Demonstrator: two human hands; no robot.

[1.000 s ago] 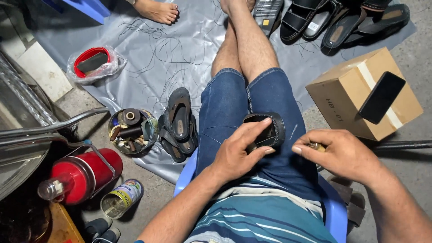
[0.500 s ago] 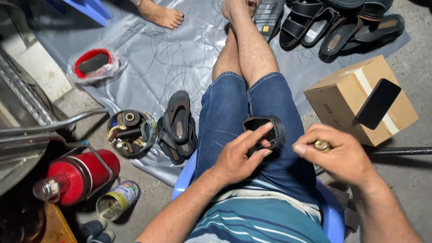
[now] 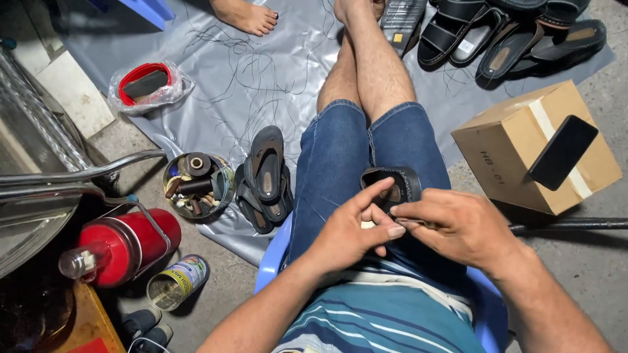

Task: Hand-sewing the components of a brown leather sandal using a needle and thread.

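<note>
Both hands (image 3: 353, 229) (image 3: 461, 225) on black sandal (image 3: 399, 184), perhaps stitching

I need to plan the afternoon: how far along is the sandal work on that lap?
Looks done: a row of black sandals lies on the grey sheet, strewn with thread offcuts. In hand: the left hand steadies a black sandal on the lap, while the right hand pinches something thin at its edge. Possibly left: a stack of black sandals beside the tool tin.
</note>
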